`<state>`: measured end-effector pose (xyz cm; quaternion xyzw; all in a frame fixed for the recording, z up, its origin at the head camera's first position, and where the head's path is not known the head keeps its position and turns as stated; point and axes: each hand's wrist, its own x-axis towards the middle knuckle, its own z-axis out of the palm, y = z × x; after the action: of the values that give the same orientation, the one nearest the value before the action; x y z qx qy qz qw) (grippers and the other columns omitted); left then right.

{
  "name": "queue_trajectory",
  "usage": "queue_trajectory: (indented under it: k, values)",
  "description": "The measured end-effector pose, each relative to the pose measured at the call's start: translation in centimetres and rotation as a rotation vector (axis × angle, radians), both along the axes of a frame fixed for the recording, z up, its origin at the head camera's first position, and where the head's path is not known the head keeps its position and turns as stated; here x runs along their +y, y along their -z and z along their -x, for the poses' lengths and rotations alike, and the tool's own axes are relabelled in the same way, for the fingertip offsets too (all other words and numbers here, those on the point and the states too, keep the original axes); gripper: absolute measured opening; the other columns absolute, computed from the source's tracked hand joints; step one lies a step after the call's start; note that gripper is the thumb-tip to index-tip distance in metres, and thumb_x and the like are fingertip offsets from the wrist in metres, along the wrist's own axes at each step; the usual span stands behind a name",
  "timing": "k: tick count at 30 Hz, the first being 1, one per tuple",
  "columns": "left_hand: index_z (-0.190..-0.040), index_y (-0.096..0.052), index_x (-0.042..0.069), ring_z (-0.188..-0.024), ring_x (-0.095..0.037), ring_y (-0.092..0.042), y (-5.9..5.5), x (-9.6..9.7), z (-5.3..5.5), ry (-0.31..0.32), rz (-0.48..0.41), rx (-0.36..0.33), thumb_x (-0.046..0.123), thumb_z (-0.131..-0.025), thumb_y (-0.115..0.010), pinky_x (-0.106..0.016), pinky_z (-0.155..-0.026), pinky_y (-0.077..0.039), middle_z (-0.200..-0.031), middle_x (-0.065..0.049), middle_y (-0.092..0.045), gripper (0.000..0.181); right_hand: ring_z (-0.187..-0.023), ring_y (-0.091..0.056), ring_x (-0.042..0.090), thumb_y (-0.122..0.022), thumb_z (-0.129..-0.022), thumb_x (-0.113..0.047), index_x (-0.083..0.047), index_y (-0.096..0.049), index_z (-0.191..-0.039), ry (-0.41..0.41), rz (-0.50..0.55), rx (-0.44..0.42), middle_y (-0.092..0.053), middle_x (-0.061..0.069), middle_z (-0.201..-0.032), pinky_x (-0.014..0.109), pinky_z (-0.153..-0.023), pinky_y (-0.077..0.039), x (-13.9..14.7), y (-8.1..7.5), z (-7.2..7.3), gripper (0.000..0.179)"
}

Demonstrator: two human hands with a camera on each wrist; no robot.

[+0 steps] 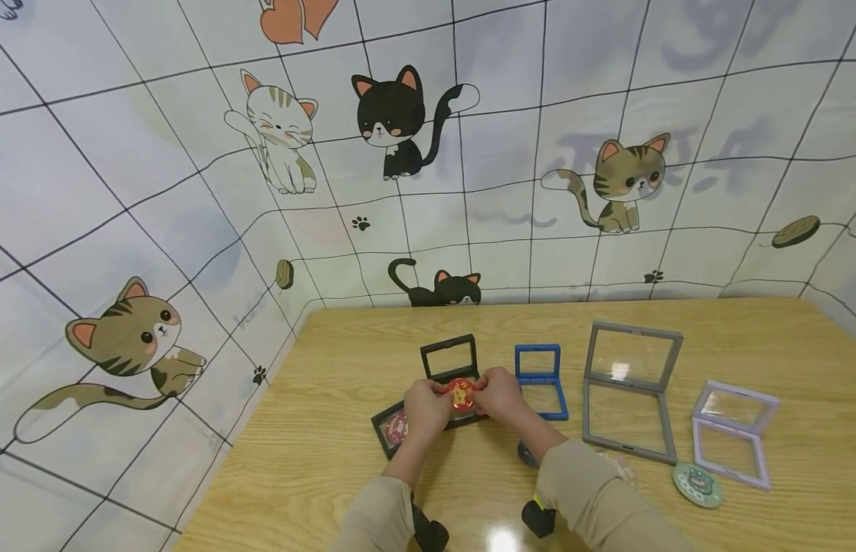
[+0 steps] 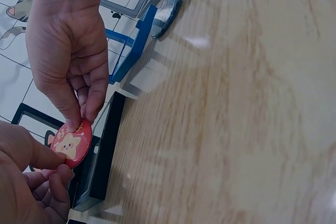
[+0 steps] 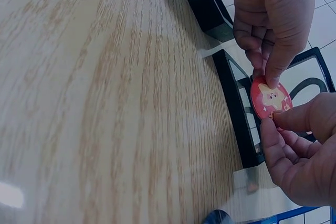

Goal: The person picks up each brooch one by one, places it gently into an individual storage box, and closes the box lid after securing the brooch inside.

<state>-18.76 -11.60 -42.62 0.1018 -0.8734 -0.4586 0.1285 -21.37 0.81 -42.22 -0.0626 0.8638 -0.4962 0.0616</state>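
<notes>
A round red badge (image 1: 461, 394) with a yellow star-like figure is pinched at opposite edges by both hands. My left hand (image 1: 428, 410) has its thumb and fingertips on one side; my right hand (image 1: 502, 395) grips the other. In the right wrist view the badge (image 3: 270, 98) is tilted close over the lower half of an unfolded black display frame (image 3: 239, 108). The frame's lid stands raised behind the hands, its clear window (image 1: 450, 357) showing. Beside my left hand lies a second black frame (image 1: 380, 426) with a pink patterned badge (image 1: 396, 428) in it, partly hidden.
Unfolded display frames stand to the right: blue (image 1: 538, 376), large grey (image 1: 631, 389) and lilac (image 1: 728, 427). A green round badge (image 1: 698, 486) lies before the lilac one. A dark round badge (image 1: 526, 454) and a pale one (image 1: 620, 464) are partly covered by the right arm.
</notes>
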Motion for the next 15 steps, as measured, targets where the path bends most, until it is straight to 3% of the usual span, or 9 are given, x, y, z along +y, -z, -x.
queue_trajectory:
  k: [15]
  values:
    - [-0.070,-0.065,-0.002,-0.053,-0.013,-0.051,0.58,-0.27,0.58,0.018,0.088,-0.015,-0.001,-0.073,-0.069,-0.022,-0.043,-0.040,-0.065,-0.008,-0.060,0.005,-0.050,-0.060,0.014,-0.064,-0.076,0.004,0.005,-0.056,-0.074,0.001,-0.003,-0.026,-0.059,0.015,-0.072,0.024,-0.049,-0.050,-0.20,0.53,0.41,0.008]
